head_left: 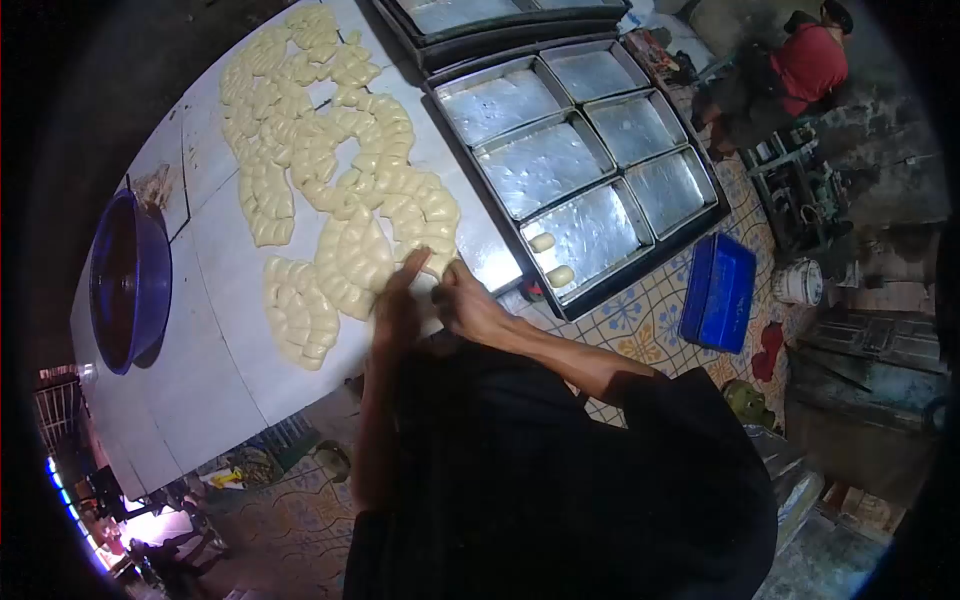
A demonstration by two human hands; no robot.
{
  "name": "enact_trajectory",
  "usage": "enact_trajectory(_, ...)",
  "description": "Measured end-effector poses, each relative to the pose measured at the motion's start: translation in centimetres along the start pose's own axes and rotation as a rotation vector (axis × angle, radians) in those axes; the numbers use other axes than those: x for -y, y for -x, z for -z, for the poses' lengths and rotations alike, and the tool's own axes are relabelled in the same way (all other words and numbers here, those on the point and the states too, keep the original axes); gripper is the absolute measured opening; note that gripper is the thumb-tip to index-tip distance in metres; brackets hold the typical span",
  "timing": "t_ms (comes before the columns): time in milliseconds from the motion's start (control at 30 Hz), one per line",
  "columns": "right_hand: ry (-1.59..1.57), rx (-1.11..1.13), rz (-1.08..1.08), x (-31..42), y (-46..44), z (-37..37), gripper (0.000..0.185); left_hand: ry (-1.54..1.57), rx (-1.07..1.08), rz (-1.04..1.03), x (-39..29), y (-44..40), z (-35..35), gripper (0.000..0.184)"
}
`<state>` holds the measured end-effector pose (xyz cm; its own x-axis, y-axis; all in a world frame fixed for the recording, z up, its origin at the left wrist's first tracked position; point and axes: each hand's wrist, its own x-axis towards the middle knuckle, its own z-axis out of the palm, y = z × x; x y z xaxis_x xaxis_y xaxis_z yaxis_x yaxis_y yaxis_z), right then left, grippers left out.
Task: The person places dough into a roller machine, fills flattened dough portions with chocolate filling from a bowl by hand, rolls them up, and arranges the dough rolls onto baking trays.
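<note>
Pale yellow dough (350,262) lies on the white table (215,310), spreading from the hands toward 9, 10 and 11 o'clock. It looks soft, smooth and slightly glossy — plump, rounded segments packed side by side in curving, scalloped rows, with creases between them and a few open gaps where the tabletop shows through. One clump, at about 9 o'clock from the hands, sits a little apart from most of the rest. The left hand (397,312) is at the near edge of the dough, blurred, with a finger extended over it; whether it pinches any, I cannot tell. The right hand (468,303) is just beside it at 3 o'clock, its fingers curled in at the same edge; its exact hold is hidden. At 1 to 2 o'clock stands a dark-framed set of metal pans (545,165), the nearest pan holding two small dough pieces (560,276). A purple basin (130,282) is at 9 o'clock, a blue bin (720,293) on the patterned floor (640,335) at 3, and a person in red (810,68) farther off at 2.
</note>
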<state>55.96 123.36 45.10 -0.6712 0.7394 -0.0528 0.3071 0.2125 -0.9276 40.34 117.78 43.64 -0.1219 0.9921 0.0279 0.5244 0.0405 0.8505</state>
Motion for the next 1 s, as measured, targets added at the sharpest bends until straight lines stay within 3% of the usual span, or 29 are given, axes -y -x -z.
enact_trajectory(33,0.213,0.014,0.181,1.0,0.8,1.1,0.008,-0.188,0.103,-0.038,0.5,-0.6,0.2,0.054)
enact_trajectory(100,-0.113,0.124,0.246,4.8,1.7,4.2,0.014,-0.188,0.205,-0.184,0.4,-1.1,1.6,0.065)
enact_trajectory(133,-0.299,0.054,0.165,6.4,1.9,4.6,0.017,-0.12,0.106,-0.223,1.5,-0.9,1.1,0.066)
enact_trajectory(167,-0.486,-0.017,0.078,7.8,1.9,4.7,0.02,-0.013,0.101,-0.126,1.6,-0.6,1.4,0.063)
enact_trajectory(233,-0.618,0.048,0.069,11.0,0.8,4.7,0.021,0.346,0.022,0.051,-3.2,0.0,4.8,0.06)
enact_trajectory(267,-0.713,0.045,0.162,10.9,0.0,2.9,0.02,0.377,0.019,0.064,-4.6,0.2,7.0,0.055)
enact_trajectory(367,-0.8,-0.02,0.182,12.3,-2.3,-1.6,0.022,0.383,-0.061,-0.296,-5.1,0.7,10.6,0.056)
enact_trajectory(400,-0.917,0.017,0.207,13.9,-2.6,-2.6,0.022,0.388,0.024,-0.293,-3.9,1.0,11.2,0.061)
enact_trajectory(433,-0.994,0.059,0.218,15.8,-2.7,-3.5,0.02,0.193,-0.043,-0.326,-2.4,1.0,10.5,0.037)
enact_trajectory(500,-0.936,0.039,0.329,19.6,-2.9,-5.2,0.021,0.309,0.042,-0.051,0.9,1.6,9.6,0.019)
enact_trajectory(533,-1.075,0.046,0.33,21.2,-2.6,-5.6,0.025,0.414,-0.005,-0.102,1.7,2.0,10.6,0.011)
enact_trajectory(567,-1.133,0.037,0.373,22.5,-2.5,-5.9,0.025,0.517,-0.048,-0.158,1.3,2.3,12.4,0.018)
enact_trajectory(600,-1.138,0.004,0.456,23.6,-2.3,-5.9,0.024,0.731,-0.17,-0.077,2.4,2.9,12.9,0.02)
enact_trajectory(633,-1.114,-0.054,0.561,24.5,-2.4,-5.7,0.024,0.942,-0.29,0.005,3.6,3.7,13.2,0.022)
enact_trajectory(667,-1.062,-0.116,0.651,25.3,-2.8,-5.6,0.024,0.962,-0.34,0.177,2.3,4.9,16.0,0.019)
enact_trajectory(700,-1.008,-0.169,0.684,25.7,-3.5,-5.8,0.024,0.714,-0.476,0.116,3.1,5.5,17.9,0.015)
enact_trajectory(767,-0.874,-0.231,0.598,25.5,-5.8,-7.3,0.026,1.204,-0.407,0.195,2.1,8.4,23.2,0.021)
enact_trajectory(867,-0.638,-0.082,0.533,22.1,-11.5,-12.9,0.027,1.204,-0.4,-0.018,4.9,11.2,27.4,0.048)
enact_trajectory(900,-0.505,-0.054,0.367,20.9,-13.4,-16.0,0.025,1.318,-0.363,0.052,5.3,11.8,28.2,0.05)
enact_trajectory(933,-0.328,0.112,0.113,21.0,-14.9,-18.4,0.027,1.43,-0.325,0.12,5.6,12.2,29.1,0.052)
enact_trajectory(967,0.103,0.222,0.119,19.1,-15.6,-20.4,0.03,1.541,-0.285,0.184,5.9,12.7,30.0,0.055)
enact_trajectory(1000,0.351,0.096,0.382,19.4,-15.1,-22.4,0.033,1.563,-0.346,0.289,6.7,12.9,30.4,0.062)
